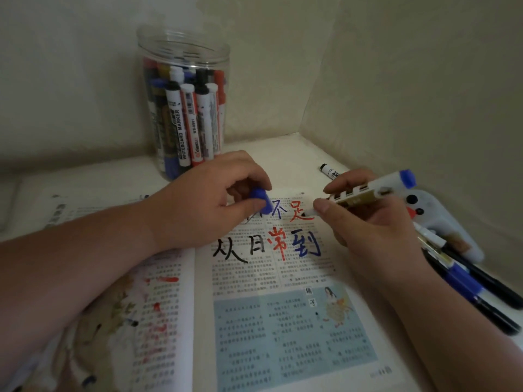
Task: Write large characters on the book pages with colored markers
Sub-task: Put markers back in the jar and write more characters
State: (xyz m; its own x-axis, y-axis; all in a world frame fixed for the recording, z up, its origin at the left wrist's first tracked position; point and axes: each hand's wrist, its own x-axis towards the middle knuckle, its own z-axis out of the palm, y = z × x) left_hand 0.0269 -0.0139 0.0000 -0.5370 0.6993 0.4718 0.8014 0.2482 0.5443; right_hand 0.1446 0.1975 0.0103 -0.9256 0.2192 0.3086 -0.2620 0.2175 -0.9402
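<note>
Book [283, 321] open | L hand [203, 205] pinches blue cap [259, 197] over pg top | R hand [376, 230] grips marker [368, 190] beside

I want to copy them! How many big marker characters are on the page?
6 on the right page: top blue character, top red character, left black character, second black character, lower red character, lower blue character. The left hand may hide more.

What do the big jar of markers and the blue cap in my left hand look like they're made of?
The jar looks like clear, glossy plastic: markers show through its wall and the rim is ribbed; glass can't be ruled out. The blue cap, pinched by the left hand, looks like opaque, smooth plastic, evenly coloured.
</note>
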